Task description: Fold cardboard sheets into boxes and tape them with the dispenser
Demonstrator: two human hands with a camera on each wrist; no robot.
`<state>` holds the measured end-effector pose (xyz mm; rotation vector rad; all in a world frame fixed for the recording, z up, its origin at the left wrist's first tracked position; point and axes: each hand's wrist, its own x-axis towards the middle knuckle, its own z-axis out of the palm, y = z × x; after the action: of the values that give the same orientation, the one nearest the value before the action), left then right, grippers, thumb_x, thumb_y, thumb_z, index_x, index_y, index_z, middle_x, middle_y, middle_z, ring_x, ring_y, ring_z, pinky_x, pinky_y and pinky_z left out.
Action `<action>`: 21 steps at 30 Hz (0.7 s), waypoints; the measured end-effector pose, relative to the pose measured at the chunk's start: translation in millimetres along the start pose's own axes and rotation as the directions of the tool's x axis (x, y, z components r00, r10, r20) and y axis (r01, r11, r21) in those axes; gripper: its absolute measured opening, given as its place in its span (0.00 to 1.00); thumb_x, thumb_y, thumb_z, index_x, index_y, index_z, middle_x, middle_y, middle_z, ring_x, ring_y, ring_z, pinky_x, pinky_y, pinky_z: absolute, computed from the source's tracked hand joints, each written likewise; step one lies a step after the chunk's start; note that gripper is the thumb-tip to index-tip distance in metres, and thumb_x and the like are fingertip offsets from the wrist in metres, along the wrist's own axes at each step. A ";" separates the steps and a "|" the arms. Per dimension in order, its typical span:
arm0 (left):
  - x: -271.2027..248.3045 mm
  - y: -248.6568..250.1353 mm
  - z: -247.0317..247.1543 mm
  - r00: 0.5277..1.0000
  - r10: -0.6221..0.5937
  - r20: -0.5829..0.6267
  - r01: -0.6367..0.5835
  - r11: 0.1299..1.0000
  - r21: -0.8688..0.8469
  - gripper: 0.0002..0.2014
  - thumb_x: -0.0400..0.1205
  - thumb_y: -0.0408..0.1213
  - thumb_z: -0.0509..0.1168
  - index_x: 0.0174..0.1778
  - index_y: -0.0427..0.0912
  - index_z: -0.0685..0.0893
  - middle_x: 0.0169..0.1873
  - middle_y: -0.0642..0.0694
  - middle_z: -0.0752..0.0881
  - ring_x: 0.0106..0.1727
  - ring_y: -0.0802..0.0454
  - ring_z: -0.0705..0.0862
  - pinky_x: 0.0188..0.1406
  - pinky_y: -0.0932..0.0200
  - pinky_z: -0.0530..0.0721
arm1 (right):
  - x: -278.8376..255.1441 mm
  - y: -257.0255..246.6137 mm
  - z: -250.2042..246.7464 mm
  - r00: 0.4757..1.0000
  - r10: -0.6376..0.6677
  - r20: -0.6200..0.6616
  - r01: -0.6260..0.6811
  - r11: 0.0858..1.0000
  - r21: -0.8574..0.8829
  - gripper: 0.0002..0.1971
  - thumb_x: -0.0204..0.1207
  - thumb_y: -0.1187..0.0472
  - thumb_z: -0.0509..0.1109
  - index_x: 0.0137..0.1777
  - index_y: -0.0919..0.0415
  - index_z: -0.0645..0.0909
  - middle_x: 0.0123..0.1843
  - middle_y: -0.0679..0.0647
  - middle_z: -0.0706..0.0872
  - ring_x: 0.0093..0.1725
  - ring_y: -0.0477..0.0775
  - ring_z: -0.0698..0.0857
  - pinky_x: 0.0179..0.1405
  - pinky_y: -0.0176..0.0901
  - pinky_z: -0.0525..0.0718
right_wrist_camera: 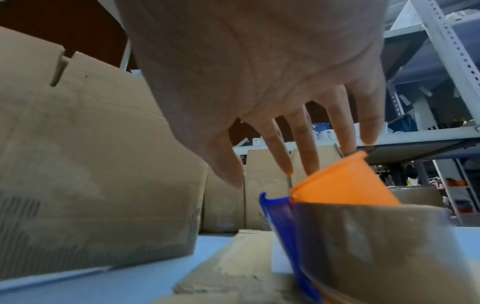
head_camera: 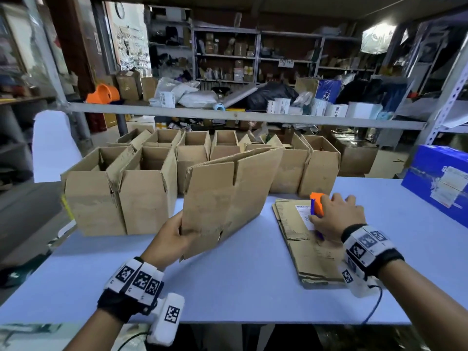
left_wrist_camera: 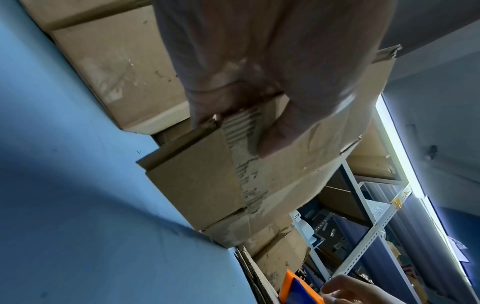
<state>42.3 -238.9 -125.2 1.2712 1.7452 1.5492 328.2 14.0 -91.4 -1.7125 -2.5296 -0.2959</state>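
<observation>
Pale blue tabletop [head_camera: 240,282] spans foreground. Left rear: rows of folded open-topped boxes [head_camera: 121,193] standing on it. Left hand [head_camera: 168,239] holds flattened cardboard sheet [head_camera: 228,196] upright just in front of boxes, thumb and fingers [left_wrist_camera: 275,135] pinching its lower left edge. Right of it: stack of flat sheets [head_camera: 311,252] lying on tabletop. Right hand [head_camera: 334,216] over orange-and-blue tape dispenser [head_camera: 317,203] atop stack, fingers [right_wrist_camera: 303,144] spread, not clamped. Far right: blue carton [head_camera: 438,183]. Behind: grey metal shelf [head_camera: 228,115] with parcels, cluttered storeroom racks.
</observation>
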 end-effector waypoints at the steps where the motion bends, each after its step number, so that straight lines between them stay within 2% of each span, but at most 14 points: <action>1: -0.1 0.1 -2.0 1.000 -0.009 -0.003 0.009 1.000 0.015 0.28 0.80 0.23 0.68 0.47 0.71 0.87 0.48 0.59 0.92 0.49 0.61 0.90 0.40 0.65 0.88 | 1.1 -5.0 -6.1 0.999 -0.027 0.032 0.025 0.999 0.042 0.20 0.81 0.39 0.63 0.62 0.53 0.73 0.68 0.57 0.80 0.68 0.67 0.74 0.56 0.54 0.75; 4: 1.8 -0.8 -5.6 0.998 -0.051 -0.024 0.052 0.999 0.009 0.28 0.78 0.19 0.65 0.44 0.66 0.89 0.42 0.58 0.92 0.43 0.64 0.88 0.37 0.70 0.85 | 3.5 -16.3 -14.3 0.998 -0.045 0.048 0.041 0.995 0.090 0.19 0.83 0.42 0.63 0.64 0.56 0.74 0.71 0.61 0.78 0.72 0.68 0.71 0.65 0.56 0.75; 6: 2.7 -0.6 -7.5 0.993 -0.110 -0.042 0.108 0.993 -0.050 0.31 0.76 0.16 0.62 0.40 0.64 0.91 0.36 0.56 0.91 0.37 0.65 0.86 0.34 0.73 0.82 | 4.6 -27.6 -18.6 0.985 -0.096 -0.142 0.130 0.958 0.256 0.23 0.86 0.43 0.62 0.73 0.59 0.73 0.76 0.62 0.75 0.78 0.66 0.68 0.75 0.58 0.70; 7: 3.0 0.5 -8.4 0.990 -0.131 -0.044 0.127 0.989 -0.078 0.30 0.75 0.16 0.61 0.40 0.62 0.91 0.34 0.55 0.91 0.35 0.64 0.86 0.33 0.72 0.82 | 4.9 -35.5 -22.6 0.968 -0.147 -0.203 0.224 0.870 0.440 0.26 0.88 0.44 0.62 0.79 0.59 0.70 0.80 0.61 0.73 0.81 0.63 0.67 0.79 0.57 0.68; 8: 3.6 2.5 -9.1 0.989 -0.144 -0.042 0.139 0.985 -0.103 0.28 0.72 0.17 0.61 0.40 0.59 0.92 0.34 0.54 0.90 0.35 0.63 0.86 0.32 0.70 0.82 | 3.3 -44.3 -28.2 0.959 -0.198 -0.205 0.285 0.688 0.667 0.30 0.89 0.43 0.61 0.85 0.58 0.64 0.84 0.57 0.70 0.84 0.57 0.67 0.82 0.53 0.67; 9: 4.2 4.9 -9.9 0.987 -0.154 -0.035 0.148 0.981 -0.126 0.23 0.68 0.20 0.62 0.39 0.53 0.92 0.33 0.52 0.90 0.35 0.60 0.86 0.32 0.68 0.82 | 1.8 -52.5 -32.7 0.953 -0.247 -0.175 0.271 0.436 0.858 0.35 0.87 0.41 0.62 0.89 0.56 0.59 0.86 0.52 0.67 0.84 0.50 0.67 0.83 0.45 0.68; 10: 4.5 8.7 -10.6 0.987 -0.156 -0.025 0.151 0.978 -0.143 0.18 0.62 0.24 0.62 0.39 0.45 0.92 0.32 0.48 0.90 0.35 0.56 0.86 0.32 0.64 0.82 | 0.2 -59.5 -36.2 0.952 -0.266 -0.149 0.208 0.213 0.955 0.40 0.83 0.37 0.63 0.90 0.53 0.55 0.86 0.48 0.67 0.82 0.43 0.69 0.78 0.32 0.71; 11: 5.3 12.4 -11.1 0.990 -0.141 -0.008 0.138 0.979 -0.153 0.18 0.57 0.27 0.61 0.39 0.38 0.90 0.33 0.45 0.89 0.36 0.52 0.86 0.33 0.60 0.82 | -1.1 -66.0 -38.9 0.960 -0.243 -0.136 0.163 0.096 0.982 0.44 0.78 0.33 0.64 0.90 0.50 0.54 0.84 0.45 0.69 0.77 0.36 0.74 0.67 0.22 0.74; 13: 8.9 16.3 -11.8 0.994 -0.108 0.018 0.110 0.980 -0.168 0.24 0.54 0.28 0.62 0.44 0.37 0.90 0.37 0.43 0.91 0.37 0.51 0.88 0.32 0.60 0.82 | -2.7 -74.6 -41.9 0.976 -0.139 -0.165 0.174 0.058 0.983 0.48 0.72 0.27 0.66 0.89 0.45 0.56 0.74 0.43 0.75 0.66 0.28 0.78 0.56 0.22 0.77; 15: 13.9 18.5 -12.9 0.995 -0.101 0.011 0.102 0.982 -0.158 0.25 0.53 0.28 0.62 0.45 0.43 0.91 0.37 0.44 0.91 0.36 0.53 0.87 0.29 0.63 0.81 | 2.1 -76.0 -42.3 0.975 -0.006 -0.222 0.221 0.109 0.969 0.46 0.74 0.29 0.68 0.88 0.46 0.58 0.73 0.48 0.71 0.70 0.38 0.77 0.67 0.32 0.77; 17: 18.6 21.5 -12.4 0.993 -0.116 -0.015 0.112 0.982 -0.153 0.21 0.52 0.27 0.59 0.34 0.45 0.91 0.29 0.46 0.88 0.32 0.54 0.84 0.26 0.65 0.78 | 7.3 -73.6 -46.0 0.970 0.124 -0.210 0.199 0.098 0.975 0.42 0.79 0.34 0.70 0.88 0.51 0.61 0.81 0.52 0.65 0.81 0.48 0.69 0.81 0.45 0.70; 18: 20.9 22.3 -11.6 0.992 -0.123 -0.028 0.116 0.979 -0.168 0.20 0.51 0.27 0.58 0.32 0.46 0.90 0.27 0.48 0.87 0.31 0.56 0.84 0.26 0.66 0.78 | 9.0 -70.9 -46.3 0.970 0.151 -0.189 0.181 0.066 0.981 0.37 0.81 0.37 0.69 0.85 0.53 0.66 0.81 0.52 0.68 0.81 0.49 0.69 0.81 0.48 0.70; 20: 25.7 23.9 -6.2 0.992 -0.102 -0.074 0.085 0.975 -0.205 0.26 0.54 0.24 0.55 0.41 0.46 0.89 0.34 0.52 0.90 0.38 0.59 0.86 0.33 0.66 0.81 | 8.1 -66.9 -45.4 0.981 0.100 -0.166 0.174 -0.075 0.982 0.20 0.85 0.41 0.68 0.70 0.51 0.81 0.63 0.43 0.85 0.67 0.47 0.80 0.69 0.52 0.78; 21: 28.0 24.5 -3.0 0.992 -0.074 -0.107 0.051 0.977 -0.206 0.28 0.58 0.22 0.56 0.50 0.46 0.86 0.41 0.53 0.90 0.44 0.61 0.85 0.39 0.66 0.82 | 4.8 -66.2 -45.2 0.983 0.066 -0.171 0.178 -0.127 0.976 0.13 0.86 0.43 0.67 0.60 0.49 0.84 0.51 0.40 0.86 0.58 0.45 0.82 0.62 0.51 0.79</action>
<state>35.0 -218.0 -95.2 1.0368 1.6287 1.7430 262.9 -14.4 -54.1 -0.7125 -1.5278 1.2243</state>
